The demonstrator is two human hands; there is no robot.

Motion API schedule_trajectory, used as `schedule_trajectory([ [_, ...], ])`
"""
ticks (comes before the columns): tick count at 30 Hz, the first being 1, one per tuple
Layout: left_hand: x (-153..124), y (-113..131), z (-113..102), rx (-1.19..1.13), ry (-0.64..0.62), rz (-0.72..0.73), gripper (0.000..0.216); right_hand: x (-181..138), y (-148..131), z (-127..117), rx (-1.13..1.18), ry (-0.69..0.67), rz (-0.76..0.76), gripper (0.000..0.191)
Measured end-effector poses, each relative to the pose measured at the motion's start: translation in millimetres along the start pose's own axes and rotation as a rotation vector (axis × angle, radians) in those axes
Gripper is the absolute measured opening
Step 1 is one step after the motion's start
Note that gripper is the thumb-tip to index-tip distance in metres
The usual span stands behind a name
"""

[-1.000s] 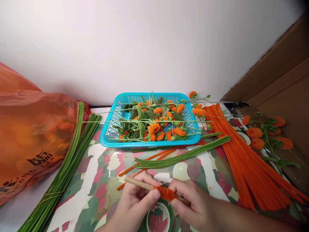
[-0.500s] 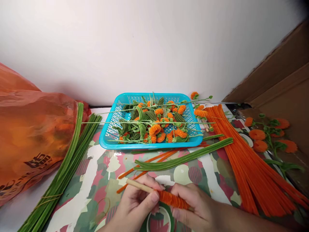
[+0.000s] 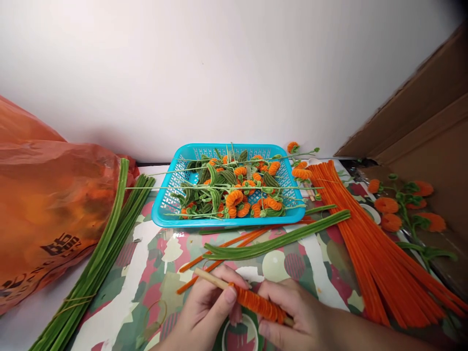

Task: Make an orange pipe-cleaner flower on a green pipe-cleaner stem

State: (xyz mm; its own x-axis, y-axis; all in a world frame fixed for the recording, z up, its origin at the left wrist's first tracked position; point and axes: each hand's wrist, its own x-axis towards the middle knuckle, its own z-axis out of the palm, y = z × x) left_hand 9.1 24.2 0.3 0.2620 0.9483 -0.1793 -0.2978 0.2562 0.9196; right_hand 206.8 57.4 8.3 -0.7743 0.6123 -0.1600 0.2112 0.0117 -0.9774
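Note:
A thin wooden stick [image 3: 211,279] slants down to the right between my hands, wound with a tight coil of orange pipe cleaner [image 3: 258,301]. My left hand [image 3: 215,304] pinches the coil's upper end and the stick with thumb and fingers. Around the lower end of the stick, my right hand [image 3: 287,312] is closed, its fingers touching the coil. Just beneath both hands lies a roll of tape [image 3: 224,336], partly covered by them. Loose orange pipe cleaners [image 3: 195,263] and a few green pipe cleaners [image 3: 252,251] lie beyond my hands.
A blue basket [image 3: 234,223] holds orange and green pipe-cleaner flower parts, with long stems across it. Bundled green pipe cleaners [image 3: 87,273] and an orange plastic bag [image 3: 47,204] are at left. An orange bundle [image 3: 365,243], finished flowers [image 3: 387,204] and cardboard [image 3: 420,126] are at right.
The orange coil now reaches over a longer stretch of the stick, and more of the stick's lower end shows by my right hand. Both hands keep their grip; the view has shifted slightly.

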Motion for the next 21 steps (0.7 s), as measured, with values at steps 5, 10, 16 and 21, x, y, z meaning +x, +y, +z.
schedule_trajectory([
  [5, 0.5, 1.0, -0.5, 0.016, -0.006, -0.006, 0.023, -1.2, 3.1, 0.5, -0.01, 0.009, 0.007, 0.009],
  [10, -0.4, 0.3, -0.8, 0.025, -0.028, -0.013, 0.023, -1.4, 4.6, 0.5, -0.019, 0.001, 0.006, 0.01],
  [16, -1.0, 1.0, 0.5, 0.047, -0.007, -0.027, 0.024, -0.4, 1.8, 0.3, -0.024, 0.01, 0.017, 0.011],
  [21, 0.4, 0.2, -0.5, 0.037, -0.02, -0.039, 0.024, -0.4, 1.8, 0.3, -0.023, 0.009, 0.007, 0.012],
])
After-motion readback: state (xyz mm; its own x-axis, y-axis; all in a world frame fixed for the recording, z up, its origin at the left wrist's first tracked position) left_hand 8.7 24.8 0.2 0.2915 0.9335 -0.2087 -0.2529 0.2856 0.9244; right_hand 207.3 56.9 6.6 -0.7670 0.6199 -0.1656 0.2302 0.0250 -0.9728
